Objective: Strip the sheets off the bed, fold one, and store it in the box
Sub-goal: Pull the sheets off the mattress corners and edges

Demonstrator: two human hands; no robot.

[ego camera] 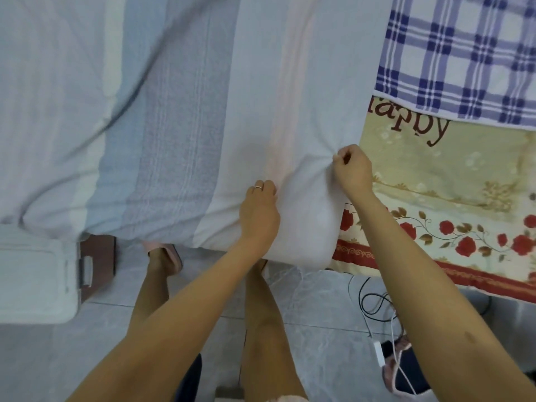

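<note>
Bed (464,175) by tiled floor, striped sheet (179,117) gathered at its edge, left hand (259,210) and right hand (352,169) both pinching it.

You have open room across the striped sheet (174,111) leftward; a white box (34,274) crowds its near edge there, and loose cables (374,306) litter the floor (304,291) rightward.

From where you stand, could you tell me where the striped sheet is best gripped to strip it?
Grip the striped sheet at its loose right-hand edge, from the near side: that edge already lies peeled off the floral cover, where the right hand pinches it and the left hand grips beside.
</note>
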